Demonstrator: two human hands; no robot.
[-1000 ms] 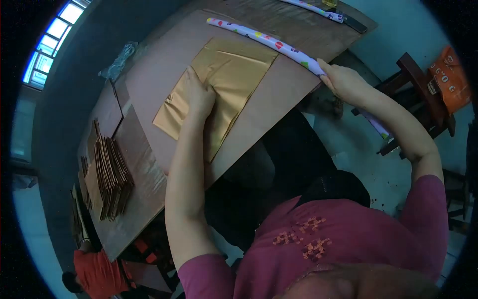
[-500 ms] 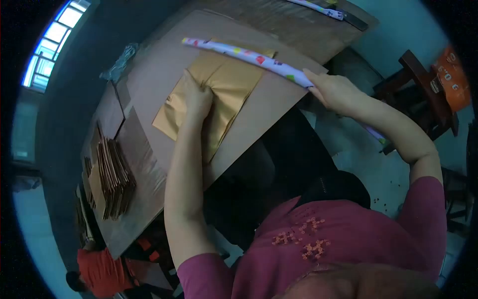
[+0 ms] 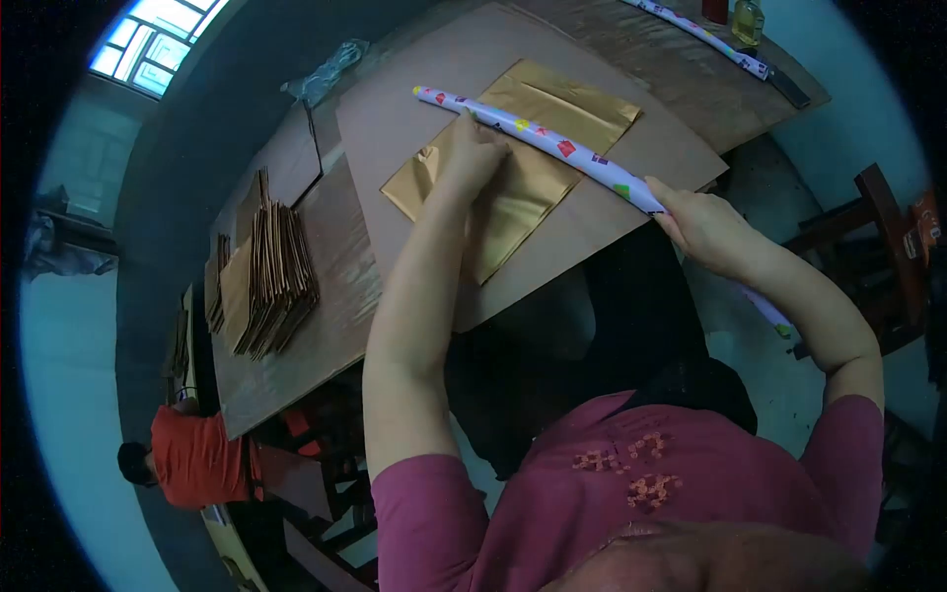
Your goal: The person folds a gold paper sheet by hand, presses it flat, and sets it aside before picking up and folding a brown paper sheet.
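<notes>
A stick (image 3: 565,148) wrapped in white paper with coloured patterns lies slantwise across a gold sheet (image 3: 528,187). My right hand (image 3: 702,225) is closed around the stick near the cardboard's right edge; more of the stick shows below my forearm. My left hand (image 3: 475,153) is closed on the gold sheet, its fingers bent and close against the near side of the stick. Folds show in the sheet around that hand, and its fingertips are partly hidden. Part of the gold sheet extends beyond the stick on the far side. A large cardboard sheet (image 3: 631,118) lies underneath.
A stack of folded brown-gold pieces (image 3: 271,281) stands on the table at left. Clear plastic (image 3: 330,71) lies behind it. Another wrapped stick (image 3: 700,35) and a bottle (image 3: 748,22) are at the far right. A person in red (image 3: 202,456) is at lower left.
My left hand has moved up close to the stick, and the sheet's near part looks flatter. More gold now shows beyond the stick. My right hand still holds the stick; the view has shifted.
</notes>
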